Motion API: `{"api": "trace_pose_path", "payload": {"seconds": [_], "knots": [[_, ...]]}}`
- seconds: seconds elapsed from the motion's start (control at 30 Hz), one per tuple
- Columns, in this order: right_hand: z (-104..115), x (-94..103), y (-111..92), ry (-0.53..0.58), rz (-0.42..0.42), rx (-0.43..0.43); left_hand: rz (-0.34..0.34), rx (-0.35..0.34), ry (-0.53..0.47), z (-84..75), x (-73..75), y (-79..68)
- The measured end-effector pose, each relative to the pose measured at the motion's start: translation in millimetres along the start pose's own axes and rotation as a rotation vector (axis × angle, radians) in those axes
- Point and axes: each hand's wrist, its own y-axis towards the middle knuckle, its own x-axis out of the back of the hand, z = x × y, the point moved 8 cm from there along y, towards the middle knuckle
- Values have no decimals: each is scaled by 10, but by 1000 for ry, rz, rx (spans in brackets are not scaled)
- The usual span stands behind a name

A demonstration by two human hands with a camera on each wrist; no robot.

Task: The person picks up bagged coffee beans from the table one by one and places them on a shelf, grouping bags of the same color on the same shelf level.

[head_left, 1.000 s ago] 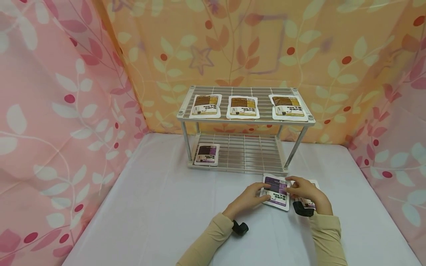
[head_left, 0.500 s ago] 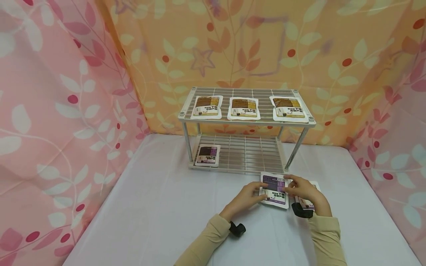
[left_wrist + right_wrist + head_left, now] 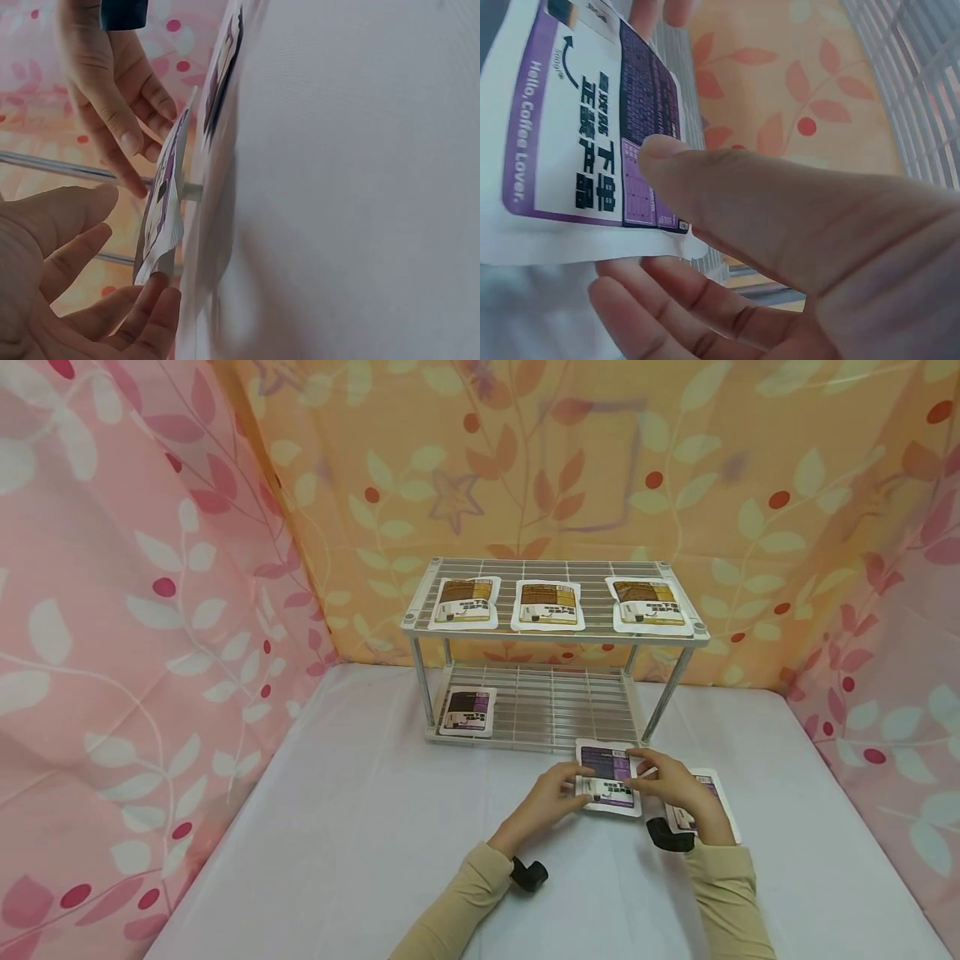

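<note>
A white coffee packet with a purple label hangs between both hands, in front of the rack's lower right corner. My right hand pinches its right edge, thumb on the printed face and fingers curled beneath. At the left edge, my left hand holds it with its fingertips under the rim, while the thumb stays over the printed side. In the left wrist view the packet is tilted and raised off the table. Another purple packet lies on the table, partly hidden behind my right wrist.
A two-tier white wire rack stands at the back of the white table. One purple packet lies at the lower shelf's left end. Three brown-and-yellow packets, including the middle one, lie along the top shelf. Patterned cloth walls enclose the table.
Both hands have moved slightly left and toward the rack, carrying the coffee packet with them. More of the packet on the table now shows. The packets on the rack have stayed put.
</note>
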Motion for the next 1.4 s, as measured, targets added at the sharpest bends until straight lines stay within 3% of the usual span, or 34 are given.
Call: {"api": "trace_pose_path", "payload": {"seconds": [0.37,0.63,0.9,1.4], "knots": [[184,-57,76,-14,-61,104,-56,-9,-1,44,141,4],[206,-104,134,-10,-114,129,-114,-15,4,80,254,0],[259,-182,187,-24,-134,146,-162,15,-8,130,366,16],[400,-325,326,12,-185,213,-221,68,73,221,545,41]]}}
